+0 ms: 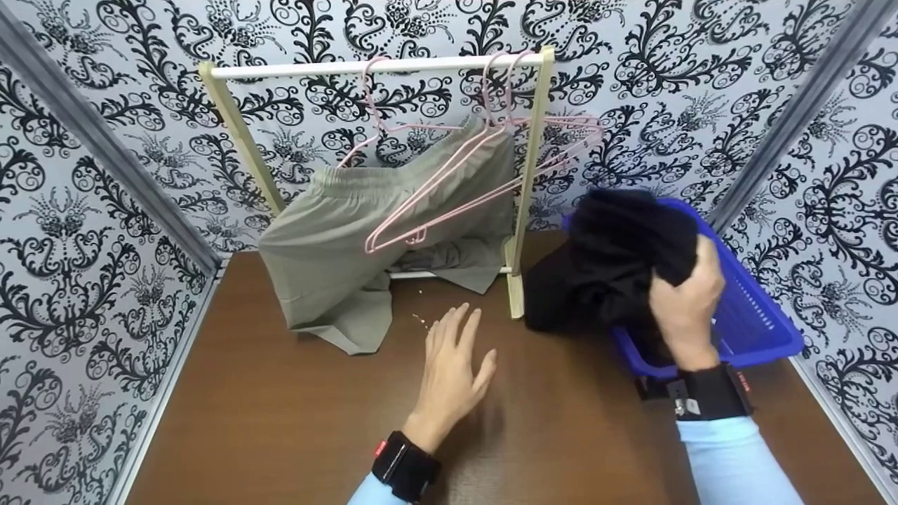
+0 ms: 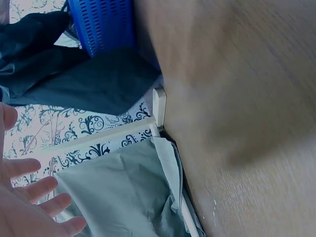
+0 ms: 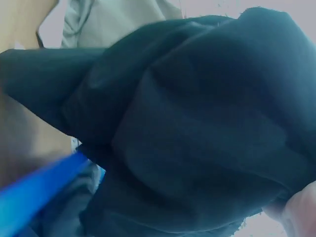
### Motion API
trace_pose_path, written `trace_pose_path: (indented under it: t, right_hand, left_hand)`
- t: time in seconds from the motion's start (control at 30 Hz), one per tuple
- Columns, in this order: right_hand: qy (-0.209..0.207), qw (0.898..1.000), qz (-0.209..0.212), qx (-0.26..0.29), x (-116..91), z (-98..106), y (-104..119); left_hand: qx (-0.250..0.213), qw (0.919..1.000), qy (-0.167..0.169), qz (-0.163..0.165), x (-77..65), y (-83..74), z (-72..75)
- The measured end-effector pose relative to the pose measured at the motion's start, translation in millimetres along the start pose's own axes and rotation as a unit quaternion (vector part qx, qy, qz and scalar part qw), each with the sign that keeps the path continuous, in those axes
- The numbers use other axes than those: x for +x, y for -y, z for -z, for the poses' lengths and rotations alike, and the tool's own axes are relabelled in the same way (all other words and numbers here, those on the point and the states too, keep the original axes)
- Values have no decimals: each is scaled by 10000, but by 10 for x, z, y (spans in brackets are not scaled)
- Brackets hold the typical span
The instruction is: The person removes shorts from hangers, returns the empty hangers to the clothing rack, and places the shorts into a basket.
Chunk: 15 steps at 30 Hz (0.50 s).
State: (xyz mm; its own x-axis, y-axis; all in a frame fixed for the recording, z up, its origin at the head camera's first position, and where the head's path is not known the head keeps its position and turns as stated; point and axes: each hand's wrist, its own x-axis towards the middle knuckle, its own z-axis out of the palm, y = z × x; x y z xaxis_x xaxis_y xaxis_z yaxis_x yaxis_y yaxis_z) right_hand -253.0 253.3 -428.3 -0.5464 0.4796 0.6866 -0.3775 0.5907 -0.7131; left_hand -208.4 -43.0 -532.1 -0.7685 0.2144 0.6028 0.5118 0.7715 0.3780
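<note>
At frame right, the right hand [image 1: 687, 301] is gripping a bunched black cloth garment [image 1: 617, 259] partly over a blue plastic basket [image 1: 761, 319]; seeming light, limp, it is inviting an edge hold. The left hand [image 1: 449, 372] is hovering, fingers straight.

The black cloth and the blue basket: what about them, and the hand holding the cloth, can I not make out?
- Head view: full shape of the black cloth, hidden in its folds.
- Head view: fingertips of the right hand, behind the cloth.
- Head view: part of the blue basket, behind the cloth and hand.
- Right wrist view: the basket, a blurred strip cut off by the left edge.
</note>
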Motion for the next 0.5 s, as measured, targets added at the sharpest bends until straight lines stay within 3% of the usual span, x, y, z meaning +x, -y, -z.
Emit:
trace_pose_path:
  t: [0.23, 0.5]
  right_hand:
    - [-824, 9963, -220, -31, 202, 90, -64]
    - [-1400, 9896, 1, -318, 346, 174, -130]
  left_hand:
    - [-49, 10000, 4, 16, -4, -12, -7]
    - [-110, 9999, 36, 80, -7, -23, -18]
